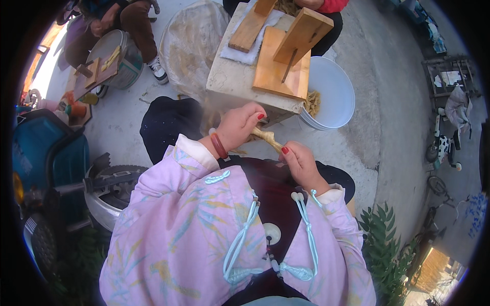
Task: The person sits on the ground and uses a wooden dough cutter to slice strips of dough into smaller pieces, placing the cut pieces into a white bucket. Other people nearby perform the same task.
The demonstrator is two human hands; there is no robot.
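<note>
Between my two hands stretches a knotted strand of pale yellow plant fibre, perhaps corn husk (266, 134). My left hand (241, 124), with a reddish bangle at the wrist, closes on its upper end. Lower and to the right, my right hand (299, 162) pinches the other end between thumb and fingers. Just beyond my hands stands a pale block-like stand (233, 82). On it rests a wooden jig (281, 70) made of a flat board, an upright board and a thin metal rod. My palms and most fingertips are hidden.
A white bucket (333, 95) with some fibre inside stands right of the stand. A large plastic sack (191, 46) lies to its left. Another wooden piece (249, 32) sits on white cloth. Two other people are seated nearby, one behind a bucket (132, 65). A vehicle wheel (111, 187) is at left.
</note>
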